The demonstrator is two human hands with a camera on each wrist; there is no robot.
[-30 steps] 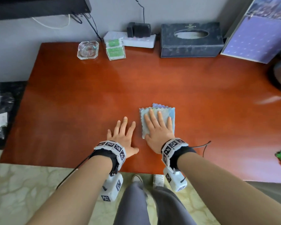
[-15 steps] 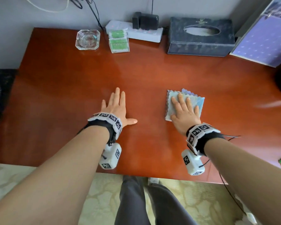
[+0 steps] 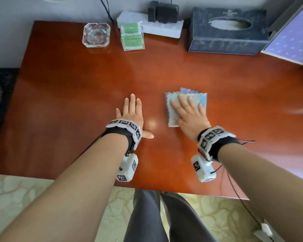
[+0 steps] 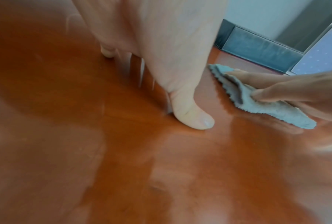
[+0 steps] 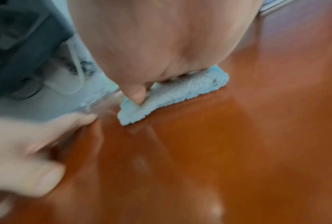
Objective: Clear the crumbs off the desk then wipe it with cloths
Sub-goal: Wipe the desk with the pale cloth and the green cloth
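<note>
My right hand (image 3: 191,117) lies flat with its fingers straight and spread, pressing down on the folded light-blue fleecy cloth (image 3: 202,100), which sits near the middle of the glossy reddish-brown wooden counter (image 3: 77,95). In the right wrist view the thumb bears on the cloth's near edge. My left hand (image 3: 132,113) rests palm-down just beside the cloth, fingers straight and together, thumb stuck out sideways, holding nothing. Along the far edge of the counter stand a clear glass ashtray (image 3: 96,34), a clear box of green-tipped sticks (image 3: 132,38), a white power strip (image 3: 162,28) and a dark blue tissue box (image 3: 227,42).
</note>
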